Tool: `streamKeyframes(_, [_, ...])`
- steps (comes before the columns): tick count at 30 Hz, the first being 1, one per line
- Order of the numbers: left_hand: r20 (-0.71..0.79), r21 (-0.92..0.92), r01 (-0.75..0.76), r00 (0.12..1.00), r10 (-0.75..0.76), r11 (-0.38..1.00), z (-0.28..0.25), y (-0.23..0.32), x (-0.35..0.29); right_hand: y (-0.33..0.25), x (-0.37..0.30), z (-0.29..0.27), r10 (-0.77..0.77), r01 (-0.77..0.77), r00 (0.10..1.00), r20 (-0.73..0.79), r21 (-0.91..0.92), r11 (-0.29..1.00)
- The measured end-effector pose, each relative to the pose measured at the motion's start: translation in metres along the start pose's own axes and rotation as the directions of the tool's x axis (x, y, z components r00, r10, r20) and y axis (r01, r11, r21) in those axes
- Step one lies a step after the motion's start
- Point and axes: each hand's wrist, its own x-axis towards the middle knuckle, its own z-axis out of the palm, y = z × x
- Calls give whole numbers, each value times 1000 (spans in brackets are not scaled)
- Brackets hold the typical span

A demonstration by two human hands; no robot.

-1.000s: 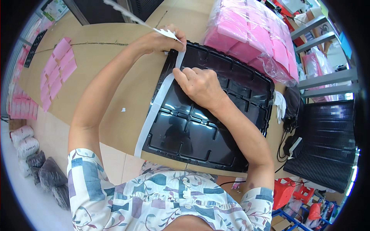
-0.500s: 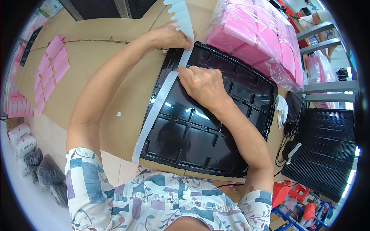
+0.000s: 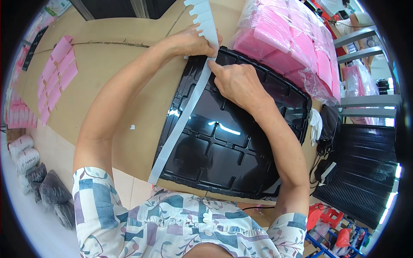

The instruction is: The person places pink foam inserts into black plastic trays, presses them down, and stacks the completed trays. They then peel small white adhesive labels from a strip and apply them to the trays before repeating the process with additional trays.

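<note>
A long white strip (image 3: 180,122), probably tape, runs slantwise over the left part of a black plastic tray (image 3: 241,161) with molded ridges. Its far end widens into a notched, sawtooth-edged piece (image 3: 205,19). At the tray's far left corner, my left hand (image 3: 193,43) is closed on the strip below the notches; some of its fingers are hidden behind the strip. Just nearer, my right hand (image 3: 238,84) has its fingers curled, with the tips pinched at the strip's right edge. The near end of the strip reaches past the tray's front left corner.
Pink pieces in clear plastic wrap (image 3: 279,43) are stacked behind the tray. Pink cards (image 3: 58,75) lie on the brown cardboard tabletop (image 3: 129,103) at left. A white glove (image 3: 315,124) and dark cables sit to the right, beside a stack of black ribbed trays (image 3: 357,167).
My right hand has moved away from me along the strip, close to my left hand. The strip now runs straighter across the tray. My left hand has barely moved.
</note>
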Motion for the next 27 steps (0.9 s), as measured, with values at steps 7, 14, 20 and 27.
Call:
streamKeyframes(7, [11, -31, 35, 999, -35, 999, -2, 3, -4, 5, 0, 5, 7, -6, 1000, 14, -93, 996])
streamKeyframes(14, [64, -53, 62, 996, -59, 997, -12, 9, -6, 8, 1, 3, -143, 143, 990, 12, -186, 972])
streamKeyframes(20, [83, -95, 101, 992, -93, 990, -6, 5, -4, 10, -2, 2, -85, 82, 995, -54, -65, 995])
streamKeyframes(27, [100, -31, 37, 994, -34, 999, -5, -6, 2, 9, 7, -13, -230, 231, 973, -19, 91, 969])
